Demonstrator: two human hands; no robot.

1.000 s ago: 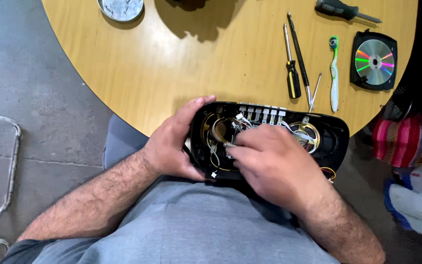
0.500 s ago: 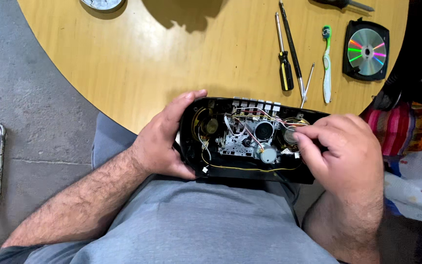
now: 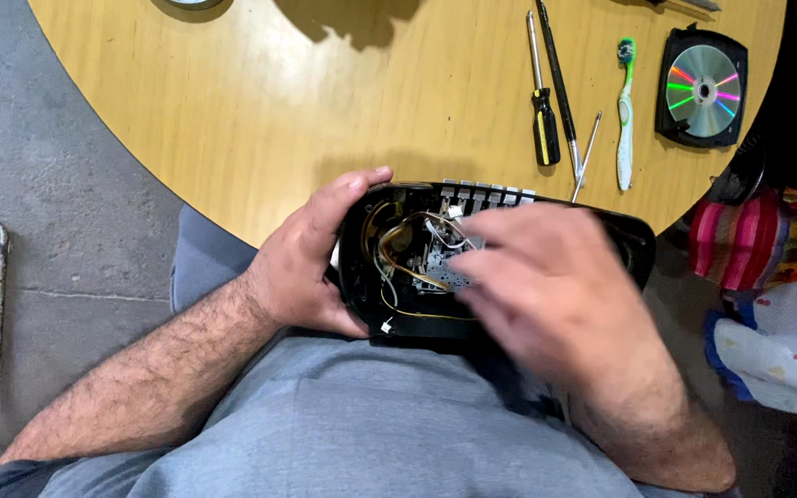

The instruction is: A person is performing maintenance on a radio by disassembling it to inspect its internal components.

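Our left hand has its fingers wrapped around the left end of the opened black player: the thumb lies curved along the casing's upper rim, the other fingers curl under its lower edge, clamped on the hard, glossy plastic shell. Our right hand is blurred; its fingers are loosely spread and stretch leftward over the player's middle, the tips over the small metal mechanism inside. Whether they pinch anything we cannot tell.

The player is a long, rounded black shell lying open side up, resting between our lap and the edge of the table. Thin yellow and white wires loop inside it, and a row of pale square keys lines its far rim. Both forearms come up from the bottom, the left bare and angled in from the lower left, the right crossing over the player's right half.

Beyond the player, on the smooth round wooden table, lie a screwdriver with a black and yellow handle, a slim dark tool, a thin metal pin and a green and white toothbrush. Further right of these sits a shiny disc in a black square case.
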